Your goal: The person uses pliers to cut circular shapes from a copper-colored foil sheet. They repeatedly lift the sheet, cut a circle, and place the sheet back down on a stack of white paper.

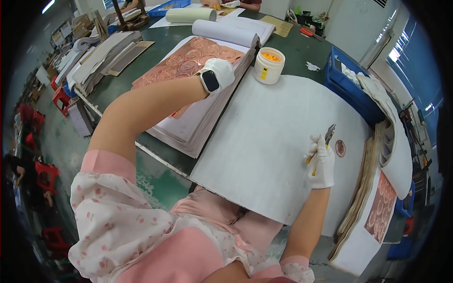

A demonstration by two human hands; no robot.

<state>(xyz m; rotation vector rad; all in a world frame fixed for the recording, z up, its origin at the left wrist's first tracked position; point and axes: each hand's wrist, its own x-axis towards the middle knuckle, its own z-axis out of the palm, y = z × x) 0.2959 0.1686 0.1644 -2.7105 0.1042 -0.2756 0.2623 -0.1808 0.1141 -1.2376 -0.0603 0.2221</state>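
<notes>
My right hand (322,162), in a white glove, is closed round a pair of pliers (329,134) with yellow handles, jaws pointing away from me. Just right of it lies a small round copper-coloured piece (340,148) on the white sheet (264,146). My left hand (220,73), also gloved and with a dark watch (210,81) at the wrist, is at the right part of a copper-coloured sheet (174,63) with raised round patterns. That sheet rests on a thick stack of papers (188,134). The left fingers are turned away, so their grip is hidden.
A white tub (269,66) with orange bits stands at the white sheet's far edge. To the right are a blue crate (349,89) and stacked sheets (361,188). Paper rolls (226,33) lie at the back, more stacks (106,56) at far left. Another person's hand (214,4) shows behind.
</notes>
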